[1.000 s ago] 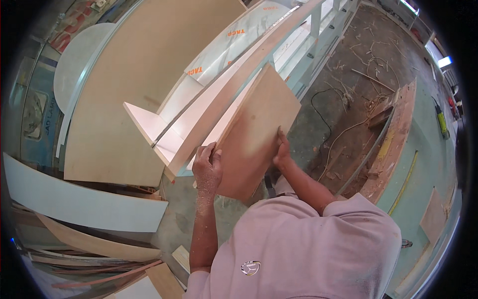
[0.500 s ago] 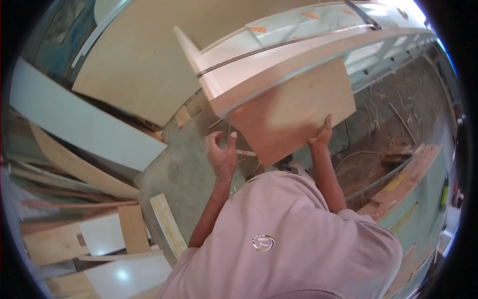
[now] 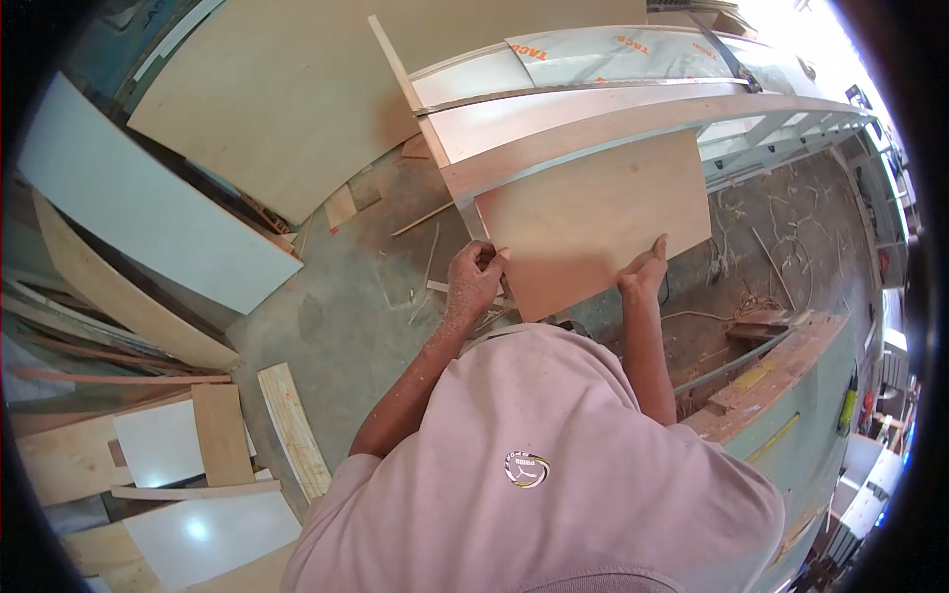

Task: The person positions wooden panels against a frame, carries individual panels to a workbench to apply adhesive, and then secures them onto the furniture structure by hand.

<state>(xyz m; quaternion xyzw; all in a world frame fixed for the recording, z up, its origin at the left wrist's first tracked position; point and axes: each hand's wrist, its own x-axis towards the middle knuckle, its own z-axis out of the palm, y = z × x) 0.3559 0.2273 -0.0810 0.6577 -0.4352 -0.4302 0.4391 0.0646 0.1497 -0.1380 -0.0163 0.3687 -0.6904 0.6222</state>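
Observation:
A rectangular plywood panel point(image 3: 603, 212) slopes in front of me, its far edge against the underside of a long wooden frame point(image 3: 583, 138). My right hand point(image 3: 643, 272) grips the panel's near edge toward the right corner, thumb on the top face and the other fingers mostly hidden beneath. At the panel's left edge is my left hand point(image 3: 474, 282), dusted with sawdust, its fingers curled and the thumb brought to the edge in a pinch. A thin upright strip point(image 3: 395, 64) stands at the frame's left end.
White and bare boards point(image 3: 158, 198) lean at the left, with offcuts point(image 3: 222, 430) stacked below them. A pale wood strip point(image 3: 294, 430) lies on the concrete floor. Shavings and a cable point(image 3: 697, 313) are at the right, beside a green-sided bench point(image 3: 791, 435). A large sheet point(image 3: 287, 99) stands behind.
My left hand has moved right and up to the panel's left edge, its spread fingers closing there. The panel looks flatter to view, with my right hand still holding it. The head view has shifted.

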